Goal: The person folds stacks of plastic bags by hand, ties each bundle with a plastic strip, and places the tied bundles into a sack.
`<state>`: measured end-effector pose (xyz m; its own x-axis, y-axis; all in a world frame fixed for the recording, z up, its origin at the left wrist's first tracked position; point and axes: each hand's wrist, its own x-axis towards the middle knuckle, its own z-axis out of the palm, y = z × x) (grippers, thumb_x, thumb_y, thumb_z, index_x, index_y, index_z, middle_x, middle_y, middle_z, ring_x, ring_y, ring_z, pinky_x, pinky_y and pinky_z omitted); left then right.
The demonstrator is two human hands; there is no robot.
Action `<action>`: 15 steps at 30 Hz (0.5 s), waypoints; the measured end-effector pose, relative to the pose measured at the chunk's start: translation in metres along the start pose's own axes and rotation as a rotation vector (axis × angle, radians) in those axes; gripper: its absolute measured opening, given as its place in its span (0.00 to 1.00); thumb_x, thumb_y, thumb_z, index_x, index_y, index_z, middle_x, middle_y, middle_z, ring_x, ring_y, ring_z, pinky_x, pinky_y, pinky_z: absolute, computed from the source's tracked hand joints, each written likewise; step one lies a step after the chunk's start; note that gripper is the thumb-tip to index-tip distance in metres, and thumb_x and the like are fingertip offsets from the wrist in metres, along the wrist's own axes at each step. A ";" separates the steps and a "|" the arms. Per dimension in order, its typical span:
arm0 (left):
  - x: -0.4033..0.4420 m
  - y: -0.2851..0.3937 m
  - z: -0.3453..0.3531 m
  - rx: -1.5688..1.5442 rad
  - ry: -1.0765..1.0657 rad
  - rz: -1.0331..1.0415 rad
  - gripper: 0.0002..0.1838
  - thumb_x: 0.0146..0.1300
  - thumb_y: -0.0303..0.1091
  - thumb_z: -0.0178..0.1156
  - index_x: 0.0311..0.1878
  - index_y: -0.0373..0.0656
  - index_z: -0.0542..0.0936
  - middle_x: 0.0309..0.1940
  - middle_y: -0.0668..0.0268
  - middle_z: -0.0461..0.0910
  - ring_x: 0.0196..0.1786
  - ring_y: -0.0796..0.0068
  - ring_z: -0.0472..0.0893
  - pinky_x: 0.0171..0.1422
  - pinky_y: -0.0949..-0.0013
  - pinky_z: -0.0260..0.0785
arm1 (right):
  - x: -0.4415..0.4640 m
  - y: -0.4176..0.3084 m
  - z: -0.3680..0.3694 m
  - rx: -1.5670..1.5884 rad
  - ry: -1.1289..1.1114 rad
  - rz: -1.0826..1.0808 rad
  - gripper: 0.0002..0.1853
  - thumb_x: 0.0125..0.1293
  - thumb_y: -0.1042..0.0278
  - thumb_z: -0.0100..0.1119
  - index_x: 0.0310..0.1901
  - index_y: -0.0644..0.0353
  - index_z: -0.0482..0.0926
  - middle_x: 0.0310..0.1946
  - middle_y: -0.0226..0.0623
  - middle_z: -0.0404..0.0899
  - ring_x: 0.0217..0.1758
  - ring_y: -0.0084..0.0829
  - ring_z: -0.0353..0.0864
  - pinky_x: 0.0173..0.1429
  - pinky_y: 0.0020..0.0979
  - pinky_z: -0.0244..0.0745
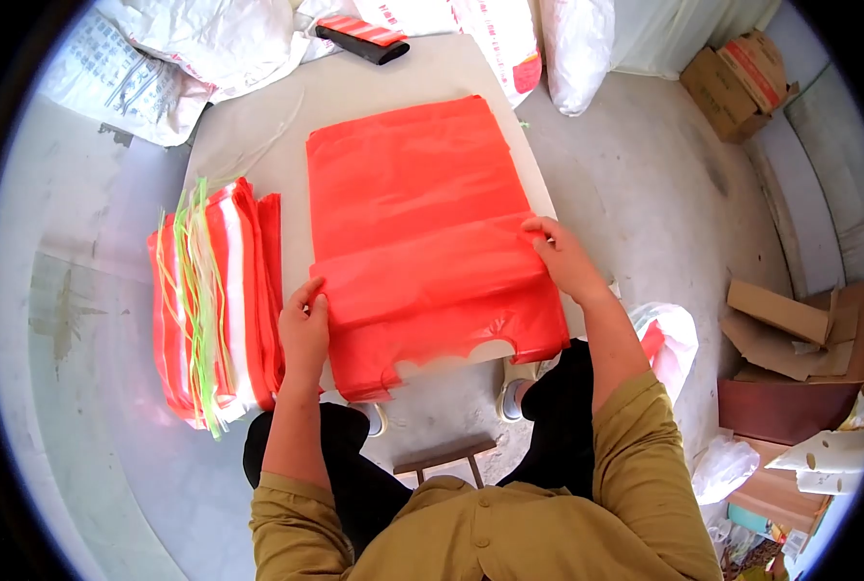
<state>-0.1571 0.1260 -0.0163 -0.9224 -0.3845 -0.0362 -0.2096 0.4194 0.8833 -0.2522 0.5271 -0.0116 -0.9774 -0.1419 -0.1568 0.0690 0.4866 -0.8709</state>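
Note:
Red plastic bags lie flat in a stack on the table, with the handle cut-outs hanging over the edge nearest me. A fold runs across the upper bag. At the left end of that fold, my left hand pinches the plastic between thumb and fingers. My right hand grips the fold's right end in the same way, fingertips on top. Left of the stack is a folded bundle of red-and-white striped plastic, with thin green and clear strips draped over it.
Large white sacks crowd the far end of the table. A small red-and-black roll lies there too. Cardboard boxes stand at the far right, with torn cardboard nearer. A white bag sits by my right arm.

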 end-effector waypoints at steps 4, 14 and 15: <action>0.000 -0.011 0.005 0.019 0.005 0.050 0.17 0.74 0.28 0.59 0.63 0.39 0.84 0.51 0.60 0.87 0.47 0.73 0.82 0.55 0.70 0.75 | 0.002 0.006 0.003 0.033 0.025 -0.043 0.14 0.79 0.71 0.51 0.61 0.61 0.78 0.57 0.35 0.83 0.58 0.29 0.79 0.66 0.31 0.72; -0.012 0.015 -0.009 0.666 0.065 0.341 0.21 0.67 0.34 0.66 0.63 0.41 0.83 0.59 0.54 0.80 0.59 0.55 0.80 0.65 0.57 0.73 | -0.016 -0.048 0.014 -0.697 0.127 -0.178 0.22 0.75 0.62 0.59 0.67 0.58 0.76 0.70 0.42 0.74 0.71 0.45 0.75 0.74 0.42 0.69; -0.014 0.020 -0.005 0.663 0.044 0.453 0.25 0.65 0.35 0.68 0.65 0.42 0.81 0.63 0.53 0.78 0.64 0.53 0.77 0.68 0.54 0.70 | -0.016 -0.052 0.023 -0.741 0.141 -0.300 0.24 0.74 0.60 0.60 0.68 0.57 0.75 0.72 0.42 0.72 0.73 0.45 0.73 0.76 0.43 0.68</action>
<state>-0.1468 0.1359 0.0042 -0.9531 -0.0861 0.2901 0.0205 0.9381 0.3457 -0.2351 0.4845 0.0259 -0.9528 -0.2709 0.1374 -0.3016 0.8967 -0.3239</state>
